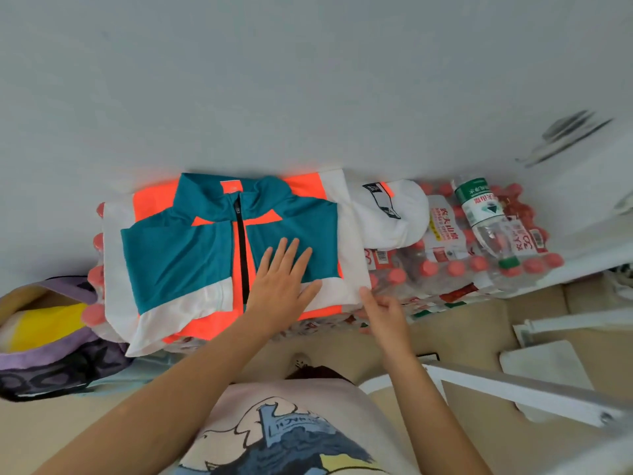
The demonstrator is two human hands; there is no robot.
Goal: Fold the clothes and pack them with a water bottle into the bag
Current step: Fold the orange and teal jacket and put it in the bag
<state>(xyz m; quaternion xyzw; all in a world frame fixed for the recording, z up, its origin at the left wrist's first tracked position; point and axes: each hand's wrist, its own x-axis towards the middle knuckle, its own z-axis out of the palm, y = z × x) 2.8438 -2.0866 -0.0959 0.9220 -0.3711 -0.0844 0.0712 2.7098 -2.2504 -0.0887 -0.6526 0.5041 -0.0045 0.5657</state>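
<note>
A teal, orange and white zip jacket (191,248) lies folded, front up, on shrink-wrapped packs of red-capped bottles. My left hand (286,279) presses flat on its right chest with fingers spread. My right hand (383,311) pinches the jacket's white right edge near the lower corner. A white folded garment (390,214) lies just right of the jacket. Further right a clear water bottle (484,221) with a green label and green cap lies on the packs. A purple and black bag (51,344) stands open at the far left, with yellow fabric inside.
The bottle packs (445,269) stand against a pale wall (308,80). Beige floor tiles (462,330) lie below. White metal frame bars (520,389) cross the lower right. A white panel and a blurred wall fitting (568,135) are at the right.
</note>
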